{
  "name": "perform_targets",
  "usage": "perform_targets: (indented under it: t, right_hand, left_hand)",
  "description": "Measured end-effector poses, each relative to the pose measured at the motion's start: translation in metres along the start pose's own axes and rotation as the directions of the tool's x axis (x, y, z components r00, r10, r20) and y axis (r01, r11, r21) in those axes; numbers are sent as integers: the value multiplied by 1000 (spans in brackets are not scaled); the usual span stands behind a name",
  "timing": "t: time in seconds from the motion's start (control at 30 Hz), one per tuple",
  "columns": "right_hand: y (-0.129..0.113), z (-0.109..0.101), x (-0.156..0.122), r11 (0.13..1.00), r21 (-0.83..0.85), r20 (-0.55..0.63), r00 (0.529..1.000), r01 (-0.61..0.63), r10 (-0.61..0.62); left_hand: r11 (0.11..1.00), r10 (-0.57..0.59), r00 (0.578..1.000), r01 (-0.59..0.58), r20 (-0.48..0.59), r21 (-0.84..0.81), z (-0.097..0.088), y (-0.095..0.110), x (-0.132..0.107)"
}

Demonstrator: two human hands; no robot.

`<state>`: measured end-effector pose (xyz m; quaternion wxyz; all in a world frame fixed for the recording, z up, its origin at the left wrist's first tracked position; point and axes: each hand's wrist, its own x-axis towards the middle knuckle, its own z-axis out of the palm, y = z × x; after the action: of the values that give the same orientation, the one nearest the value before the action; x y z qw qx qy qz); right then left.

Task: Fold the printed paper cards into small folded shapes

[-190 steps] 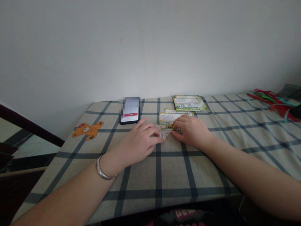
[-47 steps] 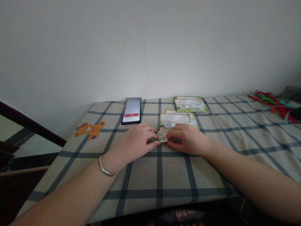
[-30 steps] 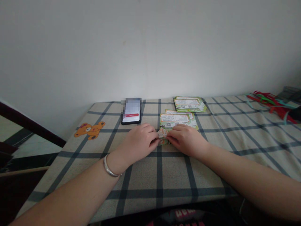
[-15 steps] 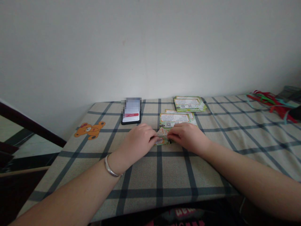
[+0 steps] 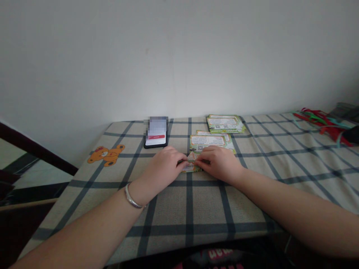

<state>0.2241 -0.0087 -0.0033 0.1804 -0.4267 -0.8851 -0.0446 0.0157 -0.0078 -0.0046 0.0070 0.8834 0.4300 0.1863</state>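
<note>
- Far left: dark rail [image 5: 39,148], slanting down to the right, in front of the wall [image 5: 179,59].
- Worktop [image 5: 92,198] begins right of it: beige cloth with blue-grey checks, spans most of the lower frame, back edge near the wall.
- Bear [image 5: 105,156]: orange-brown, flat on the cloth, left of centre.
- Bracelet [image 5: 129,197]: silver, on the left wrist; that arm comes in from lower left.
- Phone [image 5: 156,139]: at the back of the worktop, left of centre, screen lit, red bar low on it. Part of it pixelated.
- Left hand [image 5: 165,164]: just in front of the phone, back of hand up. Fingers pinched on the left side of the paper, thumb on the near side.
- Paper [image 5: 191,167]: frame centre, slightly below the middle, between both hands. Printed, green edges, far end peaked to a point. Much of it hidden by the fingers; exact fold can't tell.
- Sheets [image 5: 209,140]: a few, overlapping, flat just beyond the paper, near edge partly behind the right hand.
- Right hand [image 5: 220,162]: fingers pinched on the right side of the paper, mirroring the left; arm comes in from lower right.
- Stack [image 5: 224,124]: same green-edged print, beyond the sheets, close to the wall, slightly fanned.
- Ribbons [image 5: 333,130]: red, green, pale blue tangle at the right edge, well apart from the hands.
</note>
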Motion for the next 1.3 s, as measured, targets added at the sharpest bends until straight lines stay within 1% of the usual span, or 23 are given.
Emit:
perform_targets:
  t: [0.27, 0.43, 0.57, 0.7, 0.87, 0.97, 1.07, 1.17, 1.3]
  right_hand:
    - [0, 3, 1, 999, 36, 18, 1000, -14, 14]
    - [0, 5, 3, 993, 93, 30, 997, -71, 69]
    - [0, 5, 4, 982, 143, 60, 992, -120, 113]
    - [0, 6, 4, 979, 152, 59, 990, -137, 129]
    - [1, 4, 3, 978, 140, 74, 987, -154, 145]
    - [2, 3, 2, 977, 129, 88, 984, -169, 158]
    - [5, 1, 1, 975, 159, 100, 985, -153, 138]
    - [8, -3, -1, 973, 180, 120, 985, -145, 125]
    - [12, -9, -3, 967, 171, 179, 971, -189, 159]
  left_hand:
    - [999, -23, 999, 23, 29, 29, -1, 3, 1]
    - [999, -33, 998, 32, 43, 39, -1, 5, 1]
    - [998, -11, 999, 9, 41, 58, 1, 6, 1]
    - [997, -7, 999, 5, 33, 79, 3, 6, 0]
    - [996, -4, 999, -1, 52, 92, 2, 5, -1]
    - [998, 2, 998, -6, 65, 67, 1, 2, -1]
    - [1000, 9, 998, -9, 61, 12, -1, -3, 0]
    - [1000, 19, 996, -18, 87, -18, -4, -6, 0]
    - [998, 18, 994, -13, 105, -54, -7, -9, -1]
